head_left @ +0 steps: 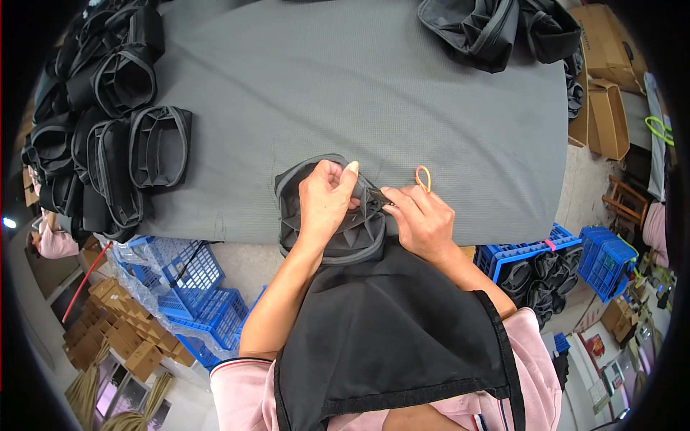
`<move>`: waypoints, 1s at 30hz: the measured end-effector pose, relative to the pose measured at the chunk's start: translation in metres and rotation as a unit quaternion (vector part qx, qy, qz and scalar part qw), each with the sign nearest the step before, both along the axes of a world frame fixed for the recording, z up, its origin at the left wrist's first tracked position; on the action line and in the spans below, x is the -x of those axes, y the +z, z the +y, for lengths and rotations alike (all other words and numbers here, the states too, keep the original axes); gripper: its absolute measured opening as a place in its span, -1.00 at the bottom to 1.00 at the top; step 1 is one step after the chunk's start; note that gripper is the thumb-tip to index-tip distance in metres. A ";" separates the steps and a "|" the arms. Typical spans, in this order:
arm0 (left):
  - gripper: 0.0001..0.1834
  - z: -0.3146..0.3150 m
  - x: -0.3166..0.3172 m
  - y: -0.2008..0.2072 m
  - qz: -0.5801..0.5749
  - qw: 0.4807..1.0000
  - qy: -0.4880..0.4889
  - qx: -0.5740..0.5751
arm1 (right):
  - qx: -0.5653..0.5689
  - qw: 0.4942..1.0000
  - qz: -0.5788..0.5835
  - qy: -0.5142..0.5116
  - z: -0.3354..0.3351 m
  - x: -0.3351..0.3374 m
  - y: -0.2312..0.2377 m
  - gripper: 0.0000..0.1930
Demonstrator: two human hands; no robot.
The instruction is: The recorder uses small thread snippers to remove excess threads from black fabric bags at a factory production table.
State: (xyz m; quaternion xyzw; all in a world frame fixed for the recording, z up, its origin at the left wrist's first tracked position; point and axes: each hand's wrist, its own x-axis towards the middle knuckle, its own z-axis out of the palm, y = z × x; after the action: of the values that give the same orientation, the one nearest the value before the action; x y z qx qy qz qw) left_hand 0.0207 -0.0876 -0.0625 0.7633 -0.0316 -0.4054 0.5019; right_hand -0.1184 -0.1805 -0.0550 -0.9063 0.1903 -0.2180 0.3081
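Note:
A black fabric bag (352, 241) with inner dividers lies at the table's near edge, its mouth facing up. My left hand (327, 197) reaches over its opening, fingers closed in a pinch on the grey-trimmed rim. At the bag's right side, my right hand (422, 219) is closed around small dark thread snips (379, 195). Their tip is against or very near the rim. An orange loop (424, 178) sticks up from the right hand's fingers. Any thread there is too fine to make out.
Piled black bags (122, 79) cover the left of the grey cloth-covered table (302, 86); more bags (481, 29) lie at the far right. Blue crates (190, 276) stand left below the table, and a blue crate (528, 251) with bags stands right. Cardboard boxes (607, 108) are beyond.

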 end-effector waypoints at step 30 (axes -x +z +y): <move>-0.69 0.002 0.001 -0.004 -0.003 1.000 0.004 0.008 | -0.071 0.997 -0.002 -0.021 0.001 -0.003 -0.002 -0.72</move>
State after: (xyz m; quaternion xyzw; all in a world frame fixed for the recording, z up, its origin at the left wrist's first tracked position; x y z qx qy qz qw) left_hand 0.0197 -0.0858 -0.0663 0.7603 -0.0336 -0.4014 0.5097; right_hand -0.1154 -0.1800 -0.0574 -0.8776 0.2233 -0.2123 0.3672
